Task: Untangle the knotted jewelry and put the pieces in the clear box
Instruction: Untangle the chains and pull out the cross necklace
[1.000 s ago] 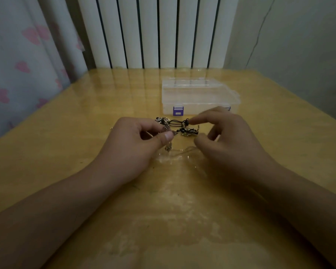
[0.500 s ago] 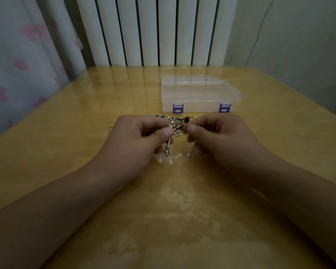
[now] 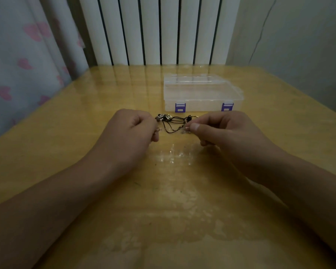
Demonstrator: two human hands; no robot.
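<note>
I see two bare forearms coming in from the lower corners, with no sleeves, cuffs, watch, bracelets or rings on them. My left hand (image 3: pixel 133 133) and my right hand (image 3: pixel 224 131) are ungloved. On the right thumb the nail is short, plain and unpainted. The fingers (image 3: pixel 208 121) look slim and unadorned. I cannot make out any marks in this dim light.
</note>
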